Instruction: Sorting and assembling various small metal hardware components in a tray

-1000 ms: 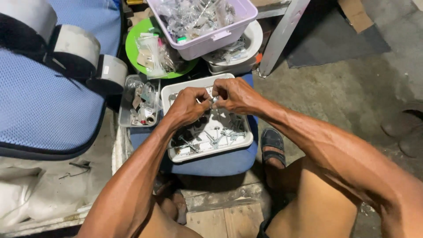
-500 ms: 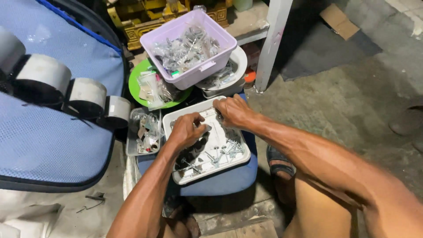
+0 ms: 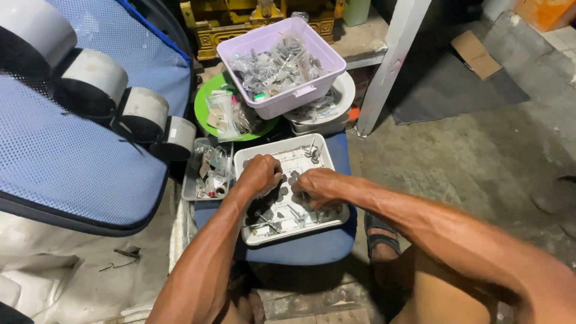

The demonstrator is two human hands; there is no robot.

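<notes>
Under both my hands sits the white rectangular tray (image 3: 327, 157) on a blue stool (image 3: 300, 249), filled with small metal parts (image 3: 282, 213). My left hand (image 3: 261, 174) and right hand (image 3: 318, 187) are curled, knuckles near together; whether they pinch anything I cannot tell. These parts look light, stiff and slippery, best pinched at their ends.

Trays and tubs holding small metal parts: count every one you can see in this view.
4, perhaps more hidden. White tray under both hands; lilac tub behind it; white bowl beneath that tub; clear tray left of the white tray.
</notes>
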